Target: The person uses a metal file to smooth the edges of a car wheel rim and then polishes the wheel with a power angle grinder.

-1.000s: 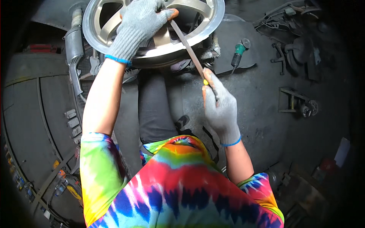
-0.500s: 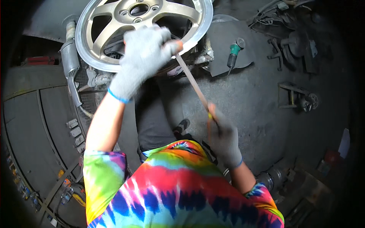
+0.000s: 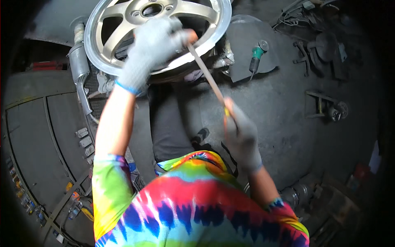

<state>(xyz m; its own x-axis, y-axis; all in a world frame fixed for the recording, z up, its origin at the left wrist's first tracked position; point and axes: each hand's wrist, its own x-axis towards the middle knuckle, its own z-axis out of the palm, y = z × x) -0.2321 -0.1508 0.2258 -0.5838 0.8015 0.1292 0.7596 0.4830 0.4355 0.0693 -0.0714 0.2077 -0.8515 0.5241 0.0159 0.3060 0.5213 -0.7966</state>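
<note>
A silver spoked alloy wheel rim (image 3: 123,24) lies at the top of the view, resting over my lap. My left hand (image 3: 152,45), in a grey knit glove, presses on the near edge of the rim and holds the far tip of a long thin metal file (image 3: 205,74). My right hand (image 3: 240,136), also gloved, grips the file's near end, by its yellow handle. The file runs slantwise from the rim down toward my right hand.
A green-handled power tool (image 3: 256,57) lies on a dark plate to the right of the rim. A metal exhaust part (image 3: 78,61) lies at the left. Dark metal pieces (image 3: 325,107) sit on the grey floor at the right. Small blocks (image 3: 84,140) lie at the left.
The view has shifted so the rim sits lower and more in sight. Both hands and the file have slid down and right across the rim's edge.
</note>
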